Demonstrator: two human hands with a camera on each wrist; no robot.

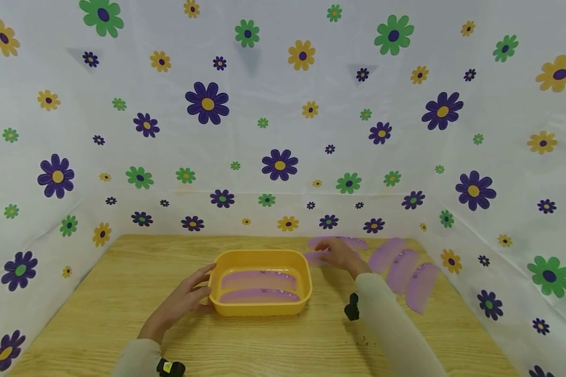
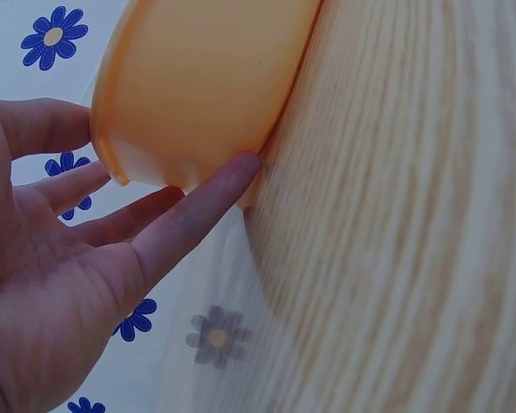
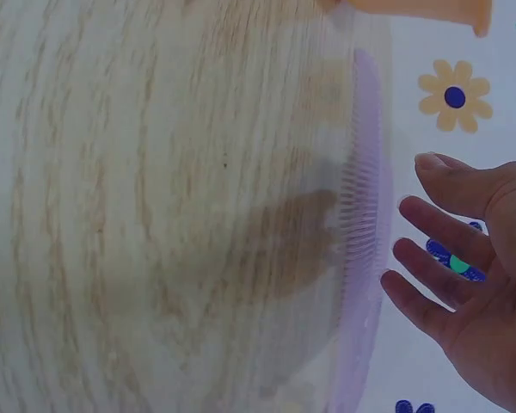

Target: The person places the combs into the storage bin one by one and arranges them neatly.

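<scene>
A yellow plastic basin stands on the table, with two translucent purple combs lying in it one behind the other. Fingertips of my left hand rest against the basin's left end; the left wrist view shows those fingers nearly straight along its wall. My right hand is over a purple comb just right of the basin. From the right wrist, its fingers look spread and hold nothing, apart from the comb. Part of that comb is hidden by the hand in the head view.
Another purple comb lies at the table's back edge. Three more combs are fanned out at the right. The wooden table is walled at the back and sides by a white flowered cloth.
</scene>
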